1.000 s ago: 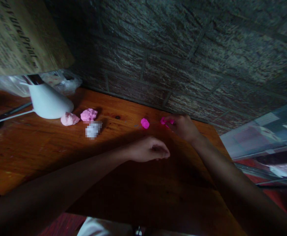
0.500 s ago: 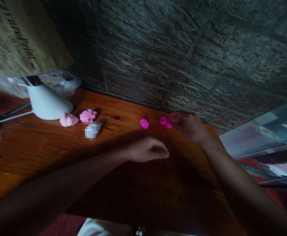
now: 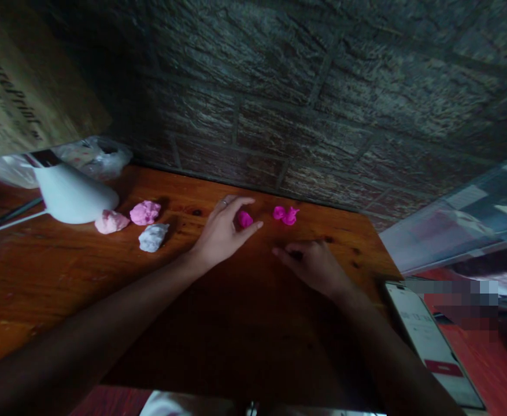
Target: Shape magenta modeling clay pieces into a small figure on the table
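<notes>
My left hand [image 3: 222, 234] is open, thumb and fingers spread around a small magenta lump of modelling clay [image 3: 245, 219] on the wooden table. I cannot tell whether the fingers touch it. To the right lies a magenta clay piece [image 3: 286, 215] made of small joined lobes, with nothing gripping it. Nearer to me, my right hand [image 3: 314, 266] hovers low over the table with its fingers curled in; nothing shows between them. Left of my hands sit a pink clay lump [image 3: 145, 212], a paler pink one [image 3: 111, 222] and a whitish one [image 3: 153, 237].
A white lamp-like base [image 3: 73, 193] with a printed brown paper shade [image 3: 32, 86] stands at the left, near a clear plastic bag [image 3: 95, 156]. A stone-patterned wall [image 3: 257, 104] runs behind the table [image 3: 166, 277]. A phone [image 3: 430, 341] lies beside the right edge.
My left hand has moved forward and left and opened around the magenta lump. My right hand has left the lobed clay piece and come back towards me. The view has shifted slightly right.
</notes>
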`<state>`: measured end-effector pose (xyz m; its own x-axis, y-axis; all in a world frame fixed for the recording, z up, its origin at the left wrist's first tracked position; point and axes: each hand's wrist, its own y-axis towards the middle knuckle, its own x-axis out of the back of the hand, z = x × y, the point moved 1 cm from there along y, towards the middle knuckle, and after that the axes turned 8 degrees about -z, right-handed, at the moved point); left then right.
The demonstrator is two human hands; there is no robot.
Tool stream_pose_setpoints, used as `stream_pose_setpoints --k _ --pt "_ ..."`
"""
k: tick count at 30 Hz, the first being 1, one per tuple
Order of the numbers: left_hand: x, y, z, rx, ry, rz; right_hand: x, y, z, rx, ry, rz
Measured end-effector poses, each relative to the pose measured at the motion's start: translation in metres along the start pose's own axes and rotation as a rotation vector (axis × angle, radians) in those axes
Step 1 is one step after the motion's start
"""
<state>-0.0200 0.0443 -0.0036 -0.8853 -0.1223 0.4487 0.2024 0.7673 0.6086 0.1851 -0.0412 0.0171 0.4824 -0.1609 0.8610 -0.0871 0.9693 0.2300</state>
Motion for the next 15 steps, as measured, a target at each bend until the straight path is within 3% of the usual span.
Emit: stream_pose_setpoints --k 4,9,15 --pt "-0.005 0.002 0.022 0.033 0.136 0.144 -0.007 -0.002 0.005 0.001 0.064 0.140" --pt "-0.008 0.011 0.018 -0.038 0.253 0.132 0.001 -0.002 0.003 -0.030 0.119 0.201" --pt "-0.031 0.055 0.004 -0.044 0.124 0.446 0.023 -0.002 -0.009 -0.078 0.172 0.046"
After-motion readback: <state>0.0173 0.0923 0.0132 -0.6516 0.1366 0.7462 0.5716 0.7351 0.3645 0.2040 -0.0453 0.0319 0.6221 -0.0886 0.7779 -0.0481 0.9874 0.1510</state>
